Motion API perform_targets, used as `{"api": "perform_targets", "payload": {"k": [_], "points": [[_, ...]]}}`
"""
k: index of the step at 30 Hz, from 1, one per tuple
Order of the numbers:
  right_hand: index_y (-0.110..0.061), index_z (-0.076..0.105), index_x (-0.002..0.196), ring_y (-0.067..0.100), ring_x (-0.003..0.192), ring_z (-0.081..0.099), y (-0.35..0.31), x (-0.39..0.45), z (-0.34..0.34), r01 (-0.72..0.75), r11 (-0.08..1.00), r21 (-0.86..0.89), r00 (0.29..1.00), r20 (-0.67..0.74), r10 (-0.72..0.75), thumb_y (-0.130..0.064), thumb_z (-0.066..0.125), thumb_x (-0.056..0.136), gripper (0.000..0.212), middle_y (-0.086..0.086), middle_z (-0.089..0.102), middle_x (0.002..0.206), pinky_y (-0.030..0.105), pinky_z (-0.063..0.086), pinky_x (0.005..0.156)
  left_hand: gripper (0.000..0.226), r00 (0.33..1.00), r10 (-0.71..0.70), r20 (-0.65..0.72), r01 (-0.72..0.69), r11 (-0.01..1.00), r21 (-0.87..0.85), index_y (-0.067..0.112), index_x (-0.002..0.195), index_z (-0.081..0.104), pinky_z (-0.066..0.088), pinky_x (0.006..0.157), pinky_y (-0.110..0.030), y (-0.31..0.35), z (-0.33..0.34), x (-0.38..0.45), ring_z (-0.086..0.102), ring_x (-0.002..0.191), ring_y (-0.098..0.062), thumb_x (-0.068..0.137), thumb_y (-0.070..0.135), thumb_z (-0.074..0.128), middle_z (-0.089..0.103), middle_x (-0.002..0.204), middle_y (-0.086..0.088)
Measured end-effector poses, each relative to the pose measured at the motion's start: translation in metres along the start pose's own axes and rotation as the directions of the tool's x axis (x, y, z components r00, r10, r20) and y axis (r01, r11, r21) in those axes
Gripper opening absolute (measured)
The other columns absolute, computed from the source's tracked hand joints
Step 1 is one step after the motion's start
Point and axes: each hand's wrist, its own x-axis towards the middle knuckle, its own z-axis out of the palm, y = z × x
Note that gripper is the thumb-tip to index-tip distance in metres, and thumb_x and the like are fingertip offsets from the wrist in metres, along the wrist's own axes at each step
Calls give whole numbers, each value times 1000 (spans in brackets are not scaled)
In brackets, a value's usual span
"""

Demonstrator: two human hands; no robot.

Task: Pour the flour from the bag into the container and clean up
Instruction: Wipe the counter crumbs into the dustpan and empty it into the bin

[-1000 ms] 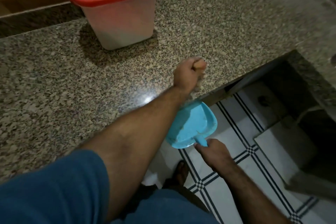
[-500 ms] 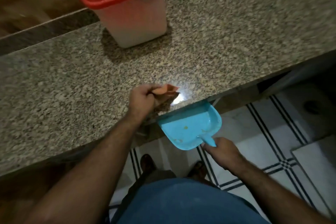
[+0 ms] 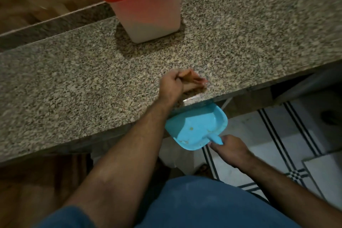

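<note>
A translucent container (image 3: pixel 148 15) with a red lid stands closed at the back of the granite counter (image 3: pixel 74 83). My left hand (image 3: pixel 172 87) grips a small brush (image 3: pixel 192 79) with a wooden handle, its bristles down on the counter at the front edge. Just below that edge my right hand (image 3: pixel 231 150) holds a blue dustpan (image 3: pixel 196 127) by its handle, its mouth tucked under the counter lip. A few crumbs lie in the pan. No flour bag is in view.
Below the counter on the right is a white tiled floor (image 3: pixel 277 135) with black stripes. A raised granite ledge (image 3: pixel 55 22) runs behind the counter. My blue clothing fills the bottom of the view.
My left hand has swept the brush leftwards along the counter's front edge, then a little back to the right. The dustpan has followed under the edge. The container stays put.
</note>
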Motion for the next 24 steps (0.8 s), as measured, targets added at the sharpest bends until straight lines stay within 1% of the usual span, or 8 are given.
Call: {"api": "perform_targets", "payload": {"k": [3, 5, 7, 10, 12, 16, 21, 24], "points": [[-23, 60, 75, 18, 70, 63, 10, -2, -4, -5, 999, -53, 1000, -15, 4, -58, 64, 94, 41, -3, 62, 72, 30, 42, 56, 31, 982, 52, -179, -1, 961, 275, 12, 109, 77, 66, 66, -35, -6, 3, 10, 69, 82, -13, 97, -3, 54, 74, 104, -2], [-23, 64, 79, 18, 73, 65, 17, -3, -8, 4, 997, -78, 1000, -16, -6, -61, 63, 93, 40, -3, 64, 75, 31, 45, 58, 21, 989, 24, -147, 31, 931, 365, 17, 91, 71, 60, 58, -43, -19, 18, -4, 59, 65, -9, 98, 6, 54, 70, 88, -1], [-22, 66, 83, 17, 74, 66, 20, -5, -11, 9, 996, -85, 1000, -16, -10, -62, 62, 94, 42, -2, 66, 77, 32, 49, 60, 21, 998, 69, 7, -65, 900, 432, 18, 89, 70, 60, 70, -44, -18, 40, -26, 65, 76, -14, 94, 8, 52, 73, 90, 1], [-21, 65, 83, 18, 75, 67, 25, -10, -14, -10, 997, -79, 999, -35, 7, -63, 62, 94, 43, -1, 67, 78, 32, 49, 60, 28, 991, 35, 131, -65, 970, 234, -1, 102, 77, 64, 81, -34, -6, 52, -19, 78, 89, -13, 95, -14, 53, 78, 96, -11], [-22, 63, 82, 17, 73, 65, 28, -14, -16, -26, 997, -72, 999, -46, 23, -62, 62, 94, 42, -2, 65, 77, 31, 44, 57, 35, 1000, 5, 11, -6, 988, 157, 6, 97, 78, 67, 84, -39, 8, 41, -1, 78, 90, -17, 91, -17, 53, 80, 94, -7], [-24, 59, 80, 13, 69, 61, 29, -22, -19, -28, 997, -76, 998, -57, 24, -59, 61, 97, 39, -3, 62, 75, 28, 39, 53, 26, 993, 3, -120, 36, 947, 318, 16, 100, 77, 48, 52, -12, 9, 23, 1, 61, 74, -1, 97, -2, 59, 71, 88, 6], [-25, 57, 79, 12, 68, 59, 21, -25, -16, -12, 998, -66, 998, -58, 8, -57, 61, 99, 38, -5, 60, 74, 28, 37, 53, 22, 987, 17, 159, -63, 954, 291, 17, 102, 78, 48, 60, -20, -5, 60, -35, 65, 81, -12, 102, 8, 59, 72, 95, 6], [-26, 51, 71, 14, 66, 55, 18, -27, -16, -14, 997, -71, 999, -46, 11, -56, 59, 100, 42, -5, 56, 70, 28, 36, 53, 30, 989, -121, 82, 112, 988, 111, 18, 98, 76, 60, 65, -26, 12, 55, -19, 73, 90, -19, 99, -3, 56, 77, 98, -1]]}}
